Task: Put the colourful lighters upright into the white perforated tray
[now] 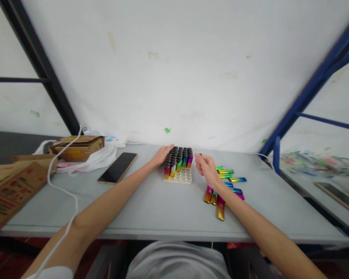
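A white rack (186,178) full of round holes stands on the table, with upright lighters (178,157) in its back and left parts. They have black tops and shiny multicoloured bodies; the front right holes are bare. Against the rack's back left corner rests my left hand (162,154), fingers stretched along the lighters and thumb hidden. Just right of the rack, my right hand (205,166) is closed around a lighter, of which only a small dark end shows above the fingers. Beneath and beside my right wrist lie several loose metallic rainbow-coloured lighters (220,209), partly hidden by the forearm.
A dark-screened phone (118,167) lies left of my left forearm. Farther left are a cardboard box (17,188), a smaller carton (78,148) and a white plastic bag (100,158). A white cable (66,192) hangs across my left arm. The wall (174,77) closes off the table's back.
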